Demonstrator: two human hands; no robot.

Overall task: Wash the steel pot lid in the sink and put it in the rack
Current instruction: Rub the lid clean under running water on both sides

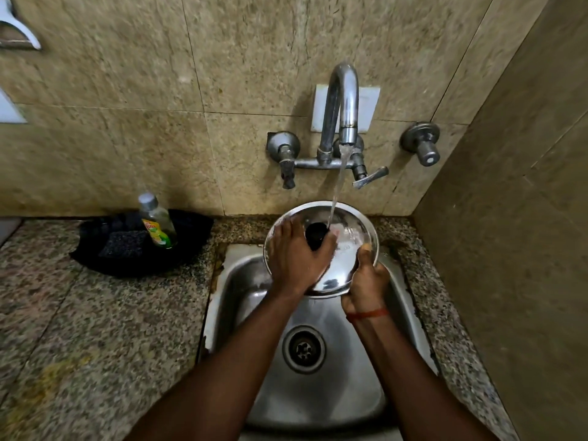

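A round steel pot lid [342,246] with a black knob [315,234] at its centre is being held tilted above the back edge of a steel sink [318,393], its shiny knob side facing up toward the viewer. A thin stream of water [338,183] is falling onto it beside the knob and spreading over the wet surface. The sink is a rounded basin, lying below and in front of the lid, with a round drain [304,349] in the middle of its floor.
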